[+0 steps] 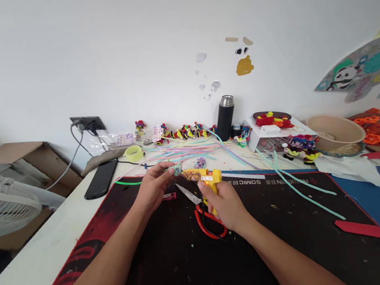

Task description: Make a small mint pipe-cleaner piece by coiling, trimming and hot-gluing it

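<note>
My right hand (pixel 227 203) is wrapped round the handle of a yellow glue gun (pixel 209 176), whose stained nozzle end points left. Just beyond that tip, my left hand (pixel 156 182) pinches a small mint-green fuzzy piece (pixel 177 169) between thumb and fingers. Whether the nozzle touches the piece, I cannot tell. A small purple fuzzy piece (pixel 200 162) shows just behind the glue gun. Below both hands, scissors with red handles (pixel 201 223) lie with their blades toward the upper left, partly hidden by the right hand and a dark cord.
A black desk mat (pixel 179 266) covers the table front. Pipe cleaners (pixel 177 151) are strewn behind it, near a black thermos (pixel 225 118), yellow tape roll (pixel 134 153) and phone (pixel 101 179). Mint strips (pixel 302 183) and a red strip (pixel 362 229) lie right. A fan (pixel 4 206) stands left.
</note>
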The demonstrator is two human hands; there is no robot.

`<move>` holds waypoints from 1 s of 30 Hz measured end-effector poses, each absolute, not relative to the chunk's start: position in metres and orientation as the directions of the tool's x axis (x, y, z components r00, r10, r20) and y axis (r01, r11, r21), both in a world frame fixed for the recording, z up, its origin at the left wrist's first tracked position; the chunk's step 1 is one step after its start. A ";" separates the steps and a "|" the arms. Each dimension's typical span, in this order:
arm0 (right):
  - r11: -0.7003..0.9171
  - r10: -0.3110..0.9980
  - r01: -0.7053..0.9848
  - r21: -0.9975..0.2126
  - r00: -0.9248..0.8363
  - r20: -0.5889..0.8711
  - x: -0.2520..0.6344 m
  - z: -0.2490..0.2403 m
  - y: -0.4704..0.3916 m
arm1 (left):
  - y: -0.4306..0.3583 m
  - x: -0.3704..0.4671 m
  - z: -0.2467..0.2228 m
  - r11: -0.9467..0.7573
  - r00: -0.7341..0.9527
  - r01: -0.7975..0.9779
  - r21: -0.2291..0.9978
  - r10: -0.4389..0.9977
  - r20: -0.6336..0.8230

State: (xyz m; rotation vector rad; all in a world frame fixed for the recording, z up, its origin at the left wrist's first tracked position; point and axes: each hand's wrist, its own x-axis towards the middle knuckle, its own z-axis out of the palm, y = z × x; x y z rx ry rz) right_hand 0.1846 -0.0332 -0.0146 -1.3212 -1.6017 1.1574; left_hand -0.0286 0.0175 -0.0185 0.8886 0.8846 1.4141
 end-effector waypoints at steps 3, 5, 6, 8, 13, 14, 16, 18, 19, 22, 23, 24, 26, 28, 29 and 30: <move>0.064 0.985 0.316 -0.947 -0.175 0.008 0.185 -0.012 -0.033 | 0.018 -0.029 -0.019 -0.026 -0.022 -0.421 0.907 1.000 0.018; 0.065 0.986 0.313 -0.948 -0.164 0.014 0.185 -0.011 -0.033 | 0.018 -0.030 -0.020 -0.031 -0.023 -0.419 0.908 0.999 0.024; 0.063 0.987 0.308 -0.949 -0.161 0.013 0.185 -0.011 -0.033 | 0.018 -0.030 -0.020 -0.032 -0.023 -0.418 0.908 0.999 0.025; 0.051 0.986 0.289 -0.956 -0.164 0.003 0.185 -0.013 -0.032 | 0.018 -0.030 -0.020 -0.032 -0.022 -0.421 0.906 0.999 0.025; -0.009 0.983 0.180 -0.984 -0.178 -0.041 0.185 -0.018 -0.028 | 0.018 -0.030 -0.020 -0.030 -0.026 -0.420 0.907 0.999 0.021; -0.018 0.981 0.159 -0.987 -0.185 -0.048 0.185 -0.018 -0.028 | 0.018 -0.030 -0.020 -0.030 -0.028 -0.417 0.908 0.999 0.021; -0.032 0.977 0.130 -0.991 -0.206 -0.058 0.185 -0.017 -0.028 | 0.017 -0.029 -0.019 -0.033 -0.030 -0.416 0.909 0.999 0.023; -0.037 0.973 0.109 -0.993 -0.223 -0.061 0.185 -0.014 -0.028 | 0.017 -0.029 -0.019 -0.036 -0.029 -0.418 0.908 0.999 0.027; -0.037 0.971 0.099 -0.994 -0.230 -0.060 0.185 -0.013 -0.029 | 0.017 -0.029 -0.019 -0.039 -0.031 -0.419 0.907 0.999 0.029; -0.044 0.969 0.084 -0.996 -0.237 -0.063 0.185 -0.012 -0.029 | 0.017 -0.029 -0.019 -0.044 -0.036 -0.414 0.909 0.999 0.031; -0.045 0.970 0.089 -0.995 -0.232 -0.065 0.185 -0.012 -0.030 | 0.017 -0.029 -0.019 -0.043 -0.036 -0.412 0.910 0.999 0.031; -0.045 0.972 0.098 -0.994 -0.225 -0.066 0.185 -0.012 -0.030 | 0.017 -0.029 -0.019 -0.042 -0.034 -0.410 0.911 0.999 0.030; -0.038 0.976 0.119 -0.992 -0.206 -0.062 0.185 -0.012 -0.030 | 0.017 -0.029 -0.018 -0.035 -0.033 -0.412 0.910 0.999 0.024; -0.025 0.981 0.129 -0.991 -0.190 -0.050 0.185 -0.014 -0.030 | 0.017 -0.029 -0.018 -0.028 -0.034 -0.417 0.909 0.999 0.015; -0.019 0.982 0.129 -0.991 -0.182 -0.043 0.186 -0.014 -0.030 | 0.017 -0.029 -0.018 -0.026 -0.034 -0.418 0.908 0.999 0.013; -0.012 0.984 0.129 -0.992 -0.173 -0.034 0.186 -0.015 -0.030 | 0.017 -0.029 -0.017 -0.024 -0.032 -0.418 0.908 0.999 0.012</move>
